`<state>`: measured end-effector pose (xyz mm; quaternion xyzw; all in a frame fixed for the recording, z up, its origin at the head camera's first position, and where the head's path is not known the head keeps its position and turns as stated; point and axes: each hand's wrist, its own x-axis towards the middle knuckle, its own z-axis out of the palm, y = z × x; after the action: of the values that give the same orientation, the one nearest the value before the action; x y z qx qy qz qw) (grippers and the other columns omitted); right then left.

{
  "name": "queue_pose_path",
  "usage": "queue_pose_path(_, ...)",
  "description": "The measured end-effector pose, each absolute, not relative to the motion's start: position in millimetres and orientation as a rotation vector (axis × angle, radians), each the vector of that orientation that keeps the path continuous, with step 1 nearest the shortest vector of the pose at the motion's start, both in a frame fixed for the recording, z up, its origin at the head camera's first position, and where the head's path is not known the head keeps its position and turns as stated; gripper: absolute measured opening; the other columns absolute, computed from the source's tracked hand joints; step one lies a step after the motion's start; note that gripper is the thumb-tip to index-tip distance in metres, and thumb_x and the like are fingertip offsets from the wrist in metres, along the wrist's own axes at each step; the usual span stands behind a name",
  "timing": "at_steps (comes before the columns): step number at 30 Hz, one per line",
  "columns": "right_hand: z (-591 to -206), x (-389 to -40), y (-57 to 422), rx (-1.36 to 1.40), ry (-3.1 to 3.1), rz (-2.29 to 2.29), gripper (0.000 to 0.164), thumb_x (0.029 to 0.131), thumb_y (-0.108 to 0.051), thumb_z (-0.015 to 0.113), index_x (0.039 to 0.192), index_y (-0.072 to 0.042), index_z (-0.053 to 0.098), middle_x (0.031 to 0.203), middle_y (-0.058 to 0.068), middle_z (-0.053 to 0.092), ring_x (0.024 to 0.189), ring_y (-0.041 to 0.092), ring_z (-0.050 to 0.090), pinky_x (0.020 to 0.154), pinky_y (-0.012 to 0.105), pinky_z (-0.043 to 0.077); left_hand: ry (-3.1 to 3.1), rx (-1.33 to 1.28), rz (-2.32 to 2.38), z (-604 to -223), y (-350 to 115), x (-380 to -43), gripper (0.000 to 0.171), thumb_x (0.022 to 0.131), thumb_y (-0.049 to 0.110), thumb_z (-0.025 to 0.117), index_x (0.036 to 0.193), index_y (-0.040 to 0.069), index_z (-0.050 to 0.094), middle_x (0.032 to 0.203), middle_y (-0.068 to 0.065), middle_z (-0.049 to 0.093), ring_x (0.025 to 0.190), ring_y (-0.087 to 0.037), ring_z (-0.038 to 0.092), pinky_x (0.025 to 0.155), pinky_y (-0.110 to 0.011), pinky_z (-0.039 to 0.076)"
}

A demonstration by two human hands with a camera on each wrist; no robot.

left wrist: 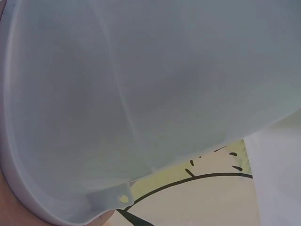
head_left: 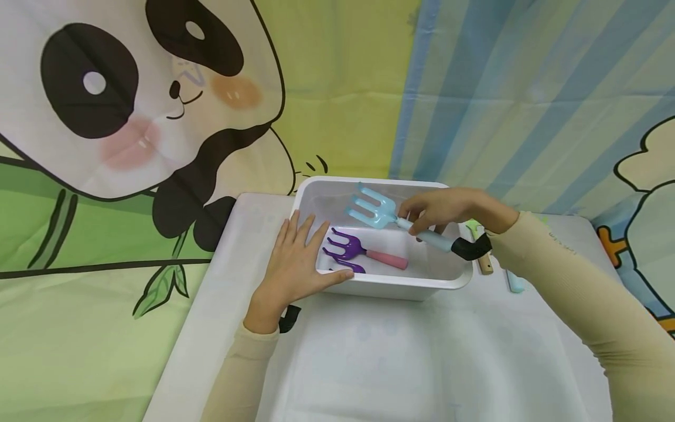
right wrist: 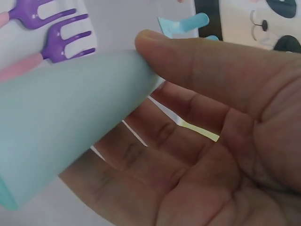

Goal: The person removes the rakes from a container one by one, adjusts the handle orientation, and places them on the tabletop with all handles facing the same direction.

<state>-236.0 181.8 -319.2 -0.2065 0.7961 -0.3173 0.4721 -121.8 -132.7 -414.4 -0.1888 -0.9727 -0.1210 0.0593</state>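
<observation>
My right hand (head_left: 445,208) pinches the handle of a light blue garden hand fork (head_left: 381,212) above a white plastic bin (head_left: 390,282). Its tines point left. Close up in the right wrist view, the thumb and fingers hold the pale handle (right wrist: 70,101). Two purple garden hand forks (head_left: 347,249) lie inside the bin at the left; their pink handles show in the right wrist view. Fingers spread, my left hand (head_left: 292,261) rests on the bin's front left corner, thumb along the front rim. The left wrist view is filled mostly by the bin's outer wall (left wrist: 164,84).
Right of the bin, partly behind my right arm, lie a tool with a green part and tan handle (head_left: 485,265) and a pale blue object (head_left: 515,282). A white-covered table (head_left: 364,357) bears everything; a printed panda curtain (head_left: 337,88) hangs behind.
</observation>
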Motion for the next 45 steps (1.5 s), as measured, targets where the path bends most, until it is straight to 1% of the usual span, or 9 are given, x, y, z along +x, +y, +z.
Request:
queue_pose_path(4, -306.4, -226.6, 197.8, -0.511, 2.003, -0.839, 0.032, 0.099, -0.010, 0.062, 0.128, -0.001, 0.052, 0.115, 0.015, 0.055, 0.096, 0.027, 0.057, 0.075, 0.038, 0.055, -2.946, -0.579, -0.373, -414.0, -131.6, -121.9, 0.113, 0.076, 0.093, 0.039, 0.156, 0.013, 0.037, 0.161, -0.018, 0.026, 0.151, -0.040, 0.001, 0.120, -0.051, -0.002)
queue_pose_path(10, -290.5, -209.0, 226.3, -0.573, 2.120, -0.890, 0.028, 0.099, -0.012, 0.063, 0.125, -0.004, 0.056, 0.116, 0.015, 0.059, 0.100, 0.029, 0.060, 0.078, 0.039, 0.056, -2.953, -0.575, -0.375, -413.4, -131.6, -122.2, 0.112, 0.075, 0.092, 0.040, 0.156, 0.014, 0.037, 0.161, -0.018, 0.026, 0.151, -0.040, 0.001, 0.120, -0.051, -0.002)
queue_pose_path(14, -289.0, -196.8, 250.6, -0.563, 2.152, -0.944, 0.031, 0.100, -0.012, 0.063, 0.127, -0.002, 0.054, 0.116, 0.016, 0.061, 0.101, 0.030, 0.063, 0.078, 0.040, 0.057, -2.954, -0.573, -0.375, -413.4, -130.8, -122.3, 0.113, 0.075, 0.093, 0.040, 0.157, 0.015, 0.036, 0.161, -0.017, 0.026, 0.151, -0.040, 0.000, 0.120, -0.052, -0.001)
queue_pose_path(18, -294.4, -183.0, 276.9, -0.521, 2.198, -0.984, 0.036, 0.101, -0.017, 0.063, 0.132, -0.003, 0.051, 0.121, 0.015, 0.060, 0.103, 0.027, 0.064, 0.082, 0.040, 0.057, -2.957, -0.576, -0.384, -414.2, -130.1, -121.9, 0.114, 0.075, 0.094, 0.039, 0.156, 0.015, 0.036, 0.161, -0.017, 0.026, 0.151, -0.039, 0.000, 0.120, -0.051, -0.002)
queue_pose_path(21, -302.2, -172.6, 293.9, -0.489, 2.235, -1.036, 0.036, 0.101, -0.017, 0.062, 0.131, -0.001, 0.051, 0.120, 0.018, 0.058, 0.101, 0.026, 0.065, 0.083, 0.040, 0.057, -2.958, -0.572, -0.379, -414.9, -130.7, -121.4, 0.113, 0.074, 0.094, 0.039, 0.156, 0.015, 0.036, 0.161, -0.017, 0.026, 0.151, -0.040, 0.001, 0.120, -0.051, -0.002)
queue_pose_path(27, -324.1, -149.5, 323.9, -0.414, 2.365, -1.073, 0.031, 0.100, -0.016, 0.063, 0.126, -0.001, 0.053, 0.114, 0.017, 0.052, 0.095, 0.022, 0.064, 0.077, 0.037, 0.059, -2.957, -0.563, -0.362, -415.8, -132.1, -120.6, 0.113, 0.075, 0.094, 0.037, 0.156, 0.017, 0.036, 0.160, -0.017, 0.028, 0.151, -0.040, 0.001, 0.120, -0.052, -0.001)
queue_pose_path(31, -341.9, -135.3, 341.1, -0.358, 2.373, -1.106, 0.031, 0.101, -0.015, 0.061, 0.126, 0.000, 0.051, 0.113, 0.017, 0.052, 0.093, 0.023, 0.062, 0.073, 0.037, 0.058, -2.950, -0.566, -0.367, -416.2, -131.7, -120.3, 0.113, 0.074, 0.094, 0.037, 0.156, 0.016, 0.037, 0.160, -0.017, 0.029, 0.151, -0.040, 0.002, 0.120, -0.051, -0.001)
queue_pose_path(38, -374.5, -111.2, 361.5, -0.272, 2.273, -1.219, 0.036, 0.104, -0.013, 0.055, 0.132, 0.007, 0.045, 0.116, 0.022, 0.049, 0.096, 0.026, 0.064, 0.079, 0.039, 0.058, -2.945, -0.574, -0.374, -416.4, -130.3, -120.1, 0.114, 0.074, 0.095, 0.037, 0.156, 0.015, 0.038, 0.160, -0.018, 0.028, 0.151, -0.040, 0.002, 0.120, -0.052, -0.001)
queue_pose_path(45, -416.0, -91.5, 370.2, -0.146, 2.169, -1.352, 0.041, 0.103, -0.013, 0.057, 0.134, 0.010, 0.040, 0.119, 0.025, 0.047, 0.099, 0.025, 0.066, 0.082, 0.043, 0.058, -2.948, -0.569, -0.369, -414.1, -130.5, -120.1, 0.115, 0.074, 0.095, 0.036, 0.156, 0.015, 0.037, 0.160, -0.018, 0.028, 0.151, -0.040, 0.002, 0.120, -0.052, -0.002)
